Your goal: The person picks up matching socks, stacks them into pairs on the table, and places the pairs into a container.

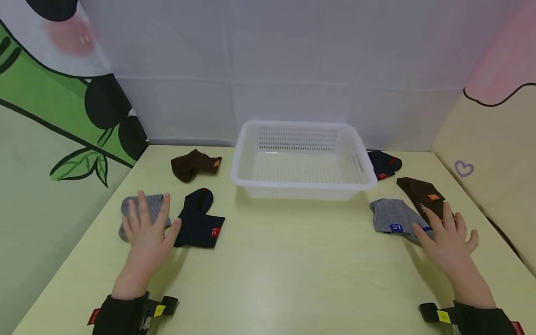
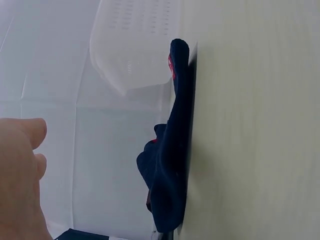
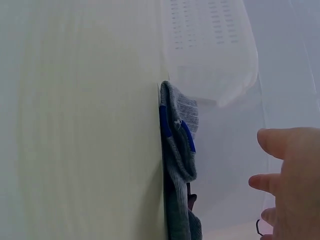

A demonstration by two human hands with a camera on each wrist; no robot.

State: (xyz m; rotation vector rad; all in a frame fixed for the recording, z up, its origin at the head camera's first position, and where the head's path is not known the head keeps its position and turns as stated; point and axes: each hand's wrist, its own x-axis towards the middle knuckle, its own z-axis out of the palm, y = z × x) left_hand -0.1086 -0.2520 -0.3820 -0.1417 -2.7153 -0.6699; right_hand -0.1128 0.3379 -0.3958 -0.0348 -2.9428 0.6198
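Red tag on the navy sock (image 1: 198, 218) beside my left hand (image 1: 147, 223) reads "LC". Blue tag on the grey sock (image 1: 393, 215) at my right hand (image 1: 448, 237) reads "LC". Orange tags on both brown socks (image 1: 194, 164) (image 1: 423, 193): illegible.

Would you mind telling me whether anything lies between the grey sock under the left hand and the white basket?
Yes: the navy sock lies right beside the grey sock under the left hand, on the side toward the white basket. Beyond it, only bare table.
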